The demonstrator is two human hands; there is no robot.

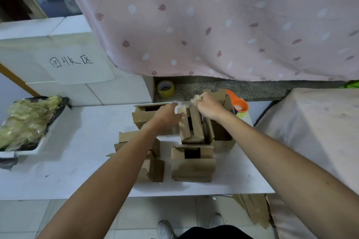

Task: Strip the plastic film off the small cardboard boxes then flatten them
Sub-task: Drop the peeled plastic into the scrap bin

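Observation:
Several small brown cardboard boxes stand on a white table. My left hand reaches over the far boxes and lies against a small box in the middle of the group; its fingers are blurred. Just right of it, my right hand is raised over that box and pinches a crumpled wad of clear plastic film. A bigger open box stands behind and to the right of the small one. Another box with a dark opening sits near the table's front.
A tray heaped with stripped yellowish film sits at the table's left, below a paper sign. A yellow tape roll lies on the stone ledge; an orange tape dispenser stands behind the boxes. Flattened cardboard leans below the table's right edge. A pink curtain hangs behind.

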